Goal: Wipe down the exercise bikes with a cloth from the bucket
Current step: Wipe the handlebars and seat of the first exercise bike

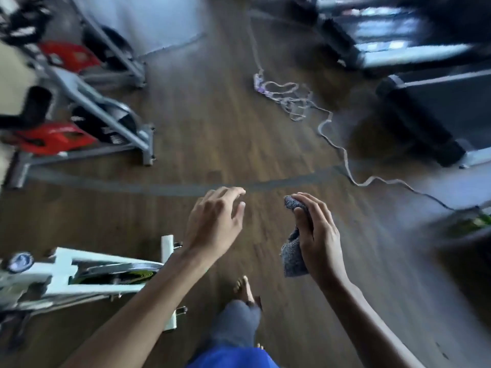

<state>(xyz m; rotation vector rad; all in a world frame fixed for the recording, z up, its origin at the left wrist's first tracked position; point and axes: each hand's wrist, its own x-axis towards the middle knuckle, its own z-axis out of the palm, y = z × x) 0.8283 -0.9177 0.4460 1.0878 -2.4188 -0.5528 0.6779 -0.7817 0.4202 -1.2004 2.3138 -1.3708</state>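
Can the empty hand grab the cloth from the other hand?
Probably yes. The left hand is open and level with the grey cloth held in the right hand, with nothing between them.

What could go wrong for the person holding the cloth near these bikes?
1. A loose cord snakes across the floor ahead. The bare foot might catch on it and trip.
2. The white bike stands close beside that foot, so toes may bump its base bar.
3. The right hand grips the cloth near its top while the rest hangs down, so it might slip out. The left hand is free to catch it.
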